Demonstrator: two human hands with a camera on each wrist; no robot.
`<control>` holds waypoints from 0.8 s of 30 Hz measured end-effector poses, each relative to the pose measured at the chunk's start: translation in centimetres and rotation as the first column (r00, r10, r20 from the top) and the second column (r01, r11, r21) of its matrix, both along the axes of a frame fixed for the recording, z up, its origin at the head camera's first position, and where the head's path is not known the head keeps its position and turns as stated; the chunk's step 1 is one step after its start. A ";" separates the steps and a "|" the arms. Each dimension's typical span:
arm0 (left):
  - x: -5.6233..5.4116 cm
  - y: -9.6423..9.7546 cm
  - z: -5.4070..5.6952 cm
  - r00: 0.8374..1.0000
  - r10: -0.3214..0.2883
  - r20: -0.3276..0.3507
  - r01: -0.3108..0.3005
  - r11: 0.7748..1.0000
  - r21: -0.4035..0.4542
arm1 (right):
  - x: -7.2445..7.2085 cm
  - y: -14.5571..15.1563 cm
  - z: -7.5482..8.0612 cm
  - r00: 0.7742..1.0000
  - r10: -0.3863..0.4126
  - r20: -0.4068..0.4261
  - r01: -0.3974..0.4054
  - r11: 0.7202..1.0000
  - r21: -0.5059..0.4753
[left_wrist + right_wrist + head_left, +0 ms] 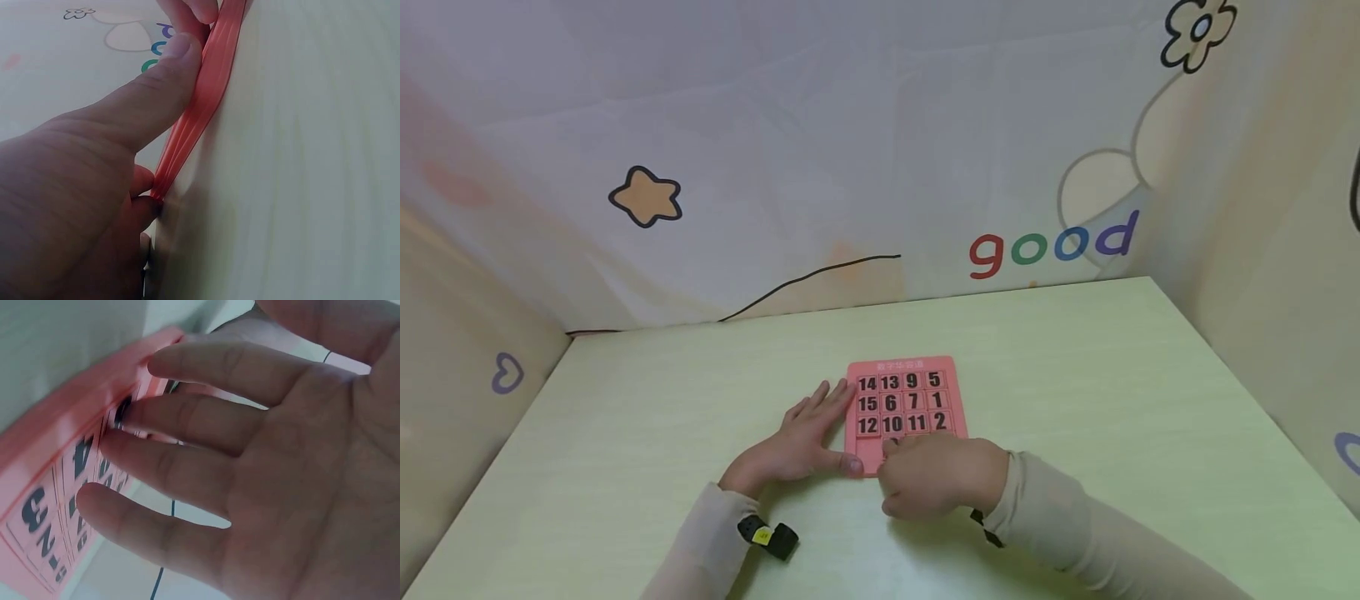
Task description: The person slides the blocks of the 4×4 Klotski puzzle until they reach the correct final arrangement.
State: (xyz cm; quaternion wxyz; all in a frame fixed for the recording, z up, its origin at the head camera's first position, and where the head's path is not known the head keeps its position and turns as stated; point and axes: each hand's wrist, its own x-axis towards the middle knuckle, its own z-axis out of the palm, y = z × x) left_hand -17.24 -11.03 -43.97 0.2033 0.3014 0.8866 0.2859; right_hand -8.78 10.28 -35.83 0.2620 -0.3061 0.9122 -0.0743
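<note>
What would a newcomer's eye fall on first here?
The pink number puzzle on the pale table likely comes first, with the left hand at its left edge and the right hand over its near side. On the backdrop, the colorful word "good" stands out at right, an orange star at left.

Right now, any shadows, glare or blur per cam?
Head: bright, number puzzle readable where uncovered, soft shadow on the table below the right hand, faint sheen near the bottom edge. Left wrist: dimmer, shadow along the puzzle's side. Right wrist: dim, soft; nearer digits readable, farther ones foreshortened.
</note>
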 end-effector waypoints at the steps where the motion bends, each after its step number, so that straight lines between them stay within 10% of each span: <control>1: 0.0 0.0 0.0 1.000 0.001 0.000 -0.001 1.000 -0.001 | 0.0 -0.1 0.0 1.000 0.004 -0.001 -0.004 1.000 0.002; 17: -0.1 -0.1 -0.1 1.000 -0.005 -0.002 0.005 1.000 -0.004 | -1.1 0.2 -1.2 0.989 0.145 0.017 -0.143 0.986 -0.083; 24: -0.1 -0.2 -0.2 1.000 -0.005 -0.001 0.005 1.000 0.011 | -0.7 0.1 -1.1 0.997 0.072 0.039 -0.069 0.995 -0.072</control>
